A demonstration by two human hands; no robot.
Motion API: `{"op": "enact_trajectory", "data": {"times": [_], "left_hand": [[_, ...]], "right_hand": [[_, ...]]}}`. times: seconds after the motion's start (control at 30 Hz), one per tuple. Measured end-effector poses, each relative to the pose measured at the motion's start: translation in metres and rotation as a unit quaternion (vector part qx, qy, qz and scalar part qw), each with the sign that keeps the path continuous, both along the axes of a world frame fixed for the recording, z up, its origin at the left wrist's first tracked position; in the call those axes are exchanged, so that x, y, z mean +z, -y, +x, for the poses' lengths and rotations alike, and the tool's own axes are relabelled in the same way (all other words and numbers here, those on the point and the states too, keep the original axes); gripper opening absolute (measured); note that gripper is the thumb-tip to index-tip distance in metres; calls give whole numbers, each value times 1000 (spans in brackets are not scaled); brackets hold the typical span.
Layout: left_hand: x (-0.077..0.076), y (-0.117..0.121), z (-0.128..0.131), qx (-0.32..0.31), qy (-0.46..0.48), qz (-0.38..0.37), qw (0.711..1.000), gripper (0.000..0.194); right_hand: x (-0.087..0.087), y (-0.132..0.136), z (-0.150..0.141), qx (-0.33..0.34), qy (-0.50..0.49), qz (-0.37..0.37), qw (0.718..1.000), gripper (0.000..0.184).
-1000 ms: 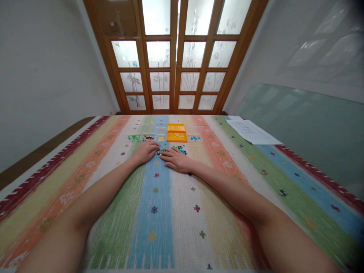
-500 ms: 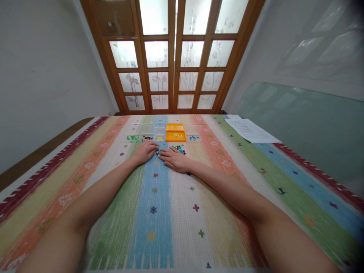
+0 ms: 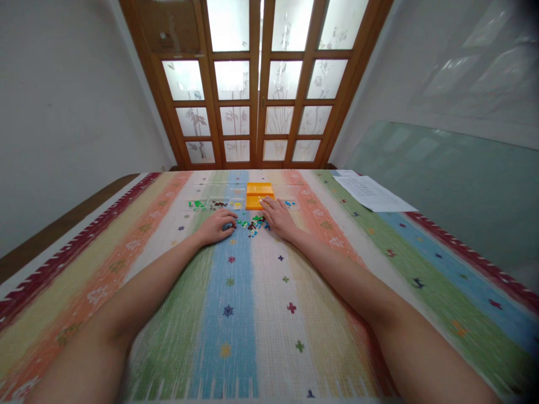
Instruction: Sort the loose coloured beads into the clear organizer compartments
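Note:
My right hand [image 3: 278, 217] reaches over the near half of the orange box [image 3: 254, 206]. Its fingertips are together at a small white piece at the box's left part. Loosely curled, my left hand [image 3: 215, 228] rests on the cloth with thumb and fingers apart, and I see nothing between them. Between the hands lies a loose pile of tiny pieces [image 3: 254, 224] in green, blue, dark brown and other colours. Several of the pile's pieces are partly hidden by my right hand.
Clear compartments flank the box, with green pieces [image 3: 196, 204], brown pieces [image 3: 218, 203], yellow pieces [image 3: 237, 205] and blue pieces [image 3: 289, 203]. A printed paper sheet [image 3: 370, 192] lies at the far right on the striped tablecloth [image 3: 269, 336]. Wood-and-glass doors [image 3: 259, 84] stand beyond.
My right hand has moved from the pile up and to the right, over the orange box, uncovering much of the pile. My left hand has barely moved; its fingers look slightly more open.

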State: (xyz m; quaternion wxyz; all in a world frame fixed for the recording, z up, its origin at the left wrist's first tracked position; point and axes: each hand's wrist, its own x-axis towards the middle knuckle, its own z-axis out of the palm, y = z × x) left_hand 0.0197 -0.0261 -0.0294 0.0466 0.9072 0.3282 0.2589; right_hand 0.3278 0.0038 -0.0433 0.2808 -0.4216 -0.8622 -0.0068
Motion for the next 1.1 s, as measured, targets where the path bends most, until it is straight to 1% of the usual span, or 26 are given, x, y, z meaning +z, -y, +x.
{"op": "enact_trajectory", "data": {"times": [0.1,0.33,0.53,0.6,0.7,0.77,0.83,1.0,1.1], "left_hand": [[0,-1,-1,-1,-5,-2,1000,11],[-2,-3,-1,-4,5,-2,1000,16],[-3,-6,-1,7,23,-7,1000,15],[-4,-8,-3,26,44,-11,999,15],[-8,-13,-7,89,104,-36,990,16],[-11,-18,-10,138,159,-73,975,17],[-15,-24,-14,176,220,-112,953,19],[-20,-37,-25,215,387,-201,874,26],[-20,-41,-31,240,444,-216,836,29]], "right_hand": [[-5,-6,7,-23,5,-12,1000,51],[-4,1,2,0,7,-9,1000,47],[-5,0,2,6,-16,12,1000,46],[-6,-1,3,11,-19,12,1000,44],[-7,-2,3,18,-16,14,1000,42],[-8,-3,3,20,-17,22,999,41],[-9,-3,3,24,-19,29,999,40],[-10,-4,3,30,-21,38,999,39],[-11,-5,3,32,-22,40,998,39]]}}
